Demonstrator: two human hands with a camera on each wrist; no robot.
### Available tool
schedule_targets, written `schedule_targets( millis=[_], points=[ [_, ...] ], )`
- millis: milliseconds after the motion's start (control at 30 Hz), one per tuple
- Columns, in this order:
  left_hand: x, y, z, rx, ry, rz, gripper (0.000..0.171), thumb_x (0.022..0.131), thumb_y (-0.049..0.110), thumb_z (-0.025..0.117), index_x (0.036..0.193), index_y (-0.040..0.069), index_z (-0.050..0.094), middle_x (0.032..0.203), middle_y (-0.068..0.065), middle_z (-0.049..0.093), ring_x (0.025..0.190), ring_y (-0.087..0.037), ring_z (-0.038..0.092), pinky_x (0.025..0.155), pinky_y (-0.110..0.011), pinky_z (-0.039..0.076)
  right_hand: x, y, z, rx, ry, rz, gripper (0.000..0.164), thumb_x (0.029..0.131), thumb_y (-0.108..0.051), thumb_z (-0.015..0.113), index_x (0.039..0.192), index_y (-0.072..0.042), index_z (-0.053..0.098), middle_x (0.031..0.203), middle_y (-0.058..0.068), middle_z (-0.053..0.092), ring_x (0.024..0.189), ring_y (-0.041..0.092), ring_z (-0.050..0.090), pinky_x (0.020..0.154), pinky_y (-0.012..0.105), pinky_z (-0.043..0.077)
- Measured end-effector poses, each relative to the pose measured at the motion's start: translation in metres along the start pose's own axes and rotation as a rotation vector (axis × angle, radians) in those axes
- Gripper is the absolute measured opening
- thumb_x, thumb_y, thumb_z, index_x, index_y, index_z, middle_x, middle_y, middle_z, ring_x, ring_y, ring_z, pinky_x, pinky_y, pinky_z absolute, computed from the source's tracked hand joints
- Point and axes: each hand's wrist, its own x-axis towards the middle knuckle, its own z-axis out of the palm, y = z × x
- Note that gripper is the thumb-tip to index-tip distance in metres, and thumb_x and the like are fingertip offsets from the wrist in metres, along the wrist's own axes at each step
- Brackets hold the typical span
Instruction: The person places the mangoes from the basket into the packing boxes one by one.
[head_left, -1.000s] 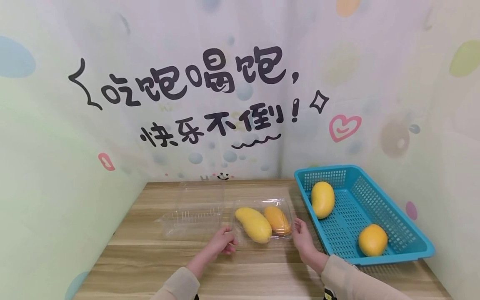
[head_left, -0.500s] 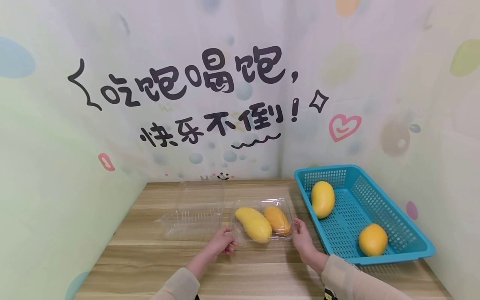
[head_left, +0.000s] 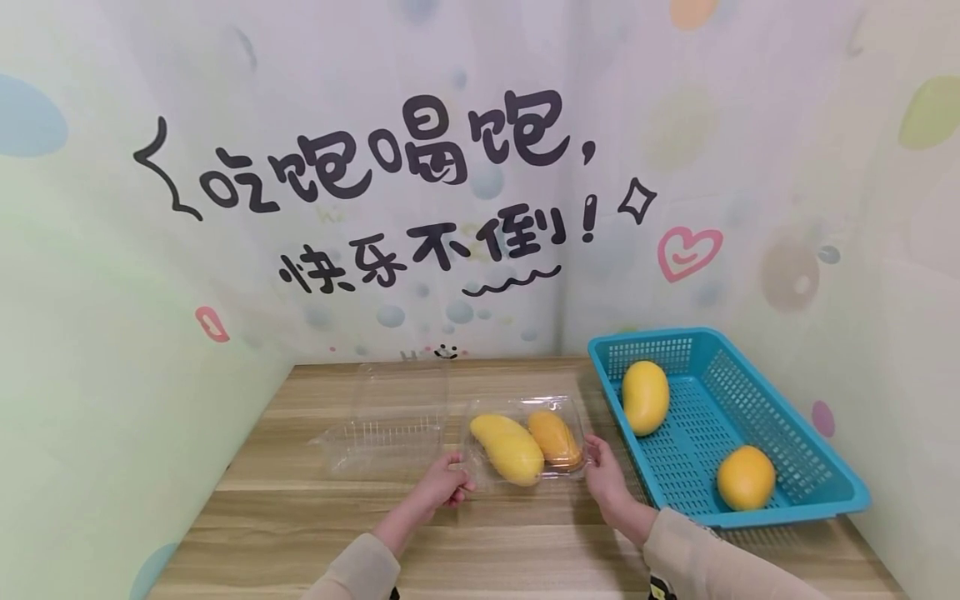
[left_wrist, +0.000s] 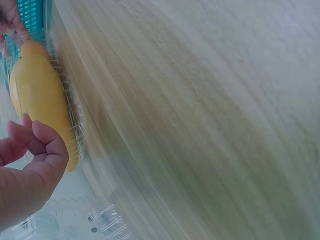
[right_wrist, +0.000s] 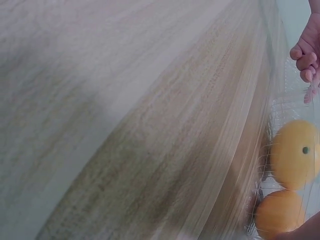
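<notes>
Two mangoes, a larger yellow mango [head_left: 508, 450] and an orange-tinged mango [head_left: 555, 438], lie side by side in a clear plastic box [head_left: 487, 407] on the table. Clear plastic appears to cover them. At the box's near left corner, my left hand [head_left: 444, 483] pinches the edge with curled fingers; the right wrist view also shows this left hand [right_wrist: 309, 55]. My right hand [head_left: 606, 479] grips the opposite side, its fingertips partly hidden along the edge. In the left wrist view, the larger mango [left_wrist: 40, 95] lies just beyond my left fingers.
Left of the box stands a second clear plastic box [head_left: 390, 442] with its lid raised. A blue basket [head_left: 813, 450] on the right holds a yellow mango [head_left: 645, 398] and a rounder orange-yellow fruit [head_left: 746, 478]. A printed wall [head_left: 450, 50] borders the wooden table [head_left: 510, 550].
</notes>
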Motion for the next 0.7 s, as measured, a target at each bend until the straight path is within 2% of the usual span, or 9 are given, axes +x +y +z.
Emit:
schedule_targets(
  millis=[400, 567, 633, 700],
  points=[
    [0.000, 0.002, -0.001, 0.009, -0.003, -0.001, 0.049, 0.086, 0.000, 0.044, 0.130, -0.013, 0.029, 0.071, -0.004, 0.060, 0.047, -0.003, 0.044, 0.049, -0.018, 0.039, 0.001, 0.001, 0.000, 0.022, -0.010, 0.000, 0.046, 0.091, 0.006, 0.027, 0.137, 0.005, 0.023, 0.139, 0.031, 0.026, 0.131, 0.045, 0.022, 0.105, 0.055, 0.026],
    [-0.003, 0.005, -0.001, 0.010, -0.005, 0.002, 0.051, 0.085, 0.002, 0.046, 0.131, -0.014, 0.027, 0.075, -0.008, 0.061, 0.046, -0.004, 0.044, 0.048, -0.018, 0.040, -0.001, -0.007, -0.001, -0.010, -0.011, 0.001, 0.046, 0.092, 0.003, 0.030, 0.137, 0.007, 0.021, 0.139, 0.031, 0.025, 0.129, 0.046, 0.022, 0.105, 0.056, 0.025],
    [-0.005, 0.006, 0.000, 0.027, 0.000, -0.003, 0.053, 0.085, 0.003, 0.047, 0.131, -0.014, 0.027, 0.077, -0.010, 0.061, 0.045, -0.004, 0.044, 0.047, -0.017, 0.040, -0.002, -0.011, -0.002, -0.023, -0.019, 0.000, 0.047, 0.095, -0.003, 0.032, 0.138, 0.007, 0.019, 0.141, 0.031, 0.022, 0.129, 0.047, 0.020, 0.105, 0.057, 0.023],
    [-0.009, 0.009, 0.000, 0.114, 0.016, 0.013, 0.055, 0.087, 0.006, 0.048, 0.132, -0.015, 0.025, 0.077, -0.013, 0.060, 0.043, -0.005, 0.043, 0.044, -0.018, 0.041, -0.004, -0.016, -0.004, -0.026, -0.033, 0.003, 0.049, 0.096, -0.008, 0.032, 0.140, 0.006, 0.015, 0.143, 0.030, 0.017, 0.131, 0.047, 0.017, 0.106, 0.058, 0.021]
  ],
)
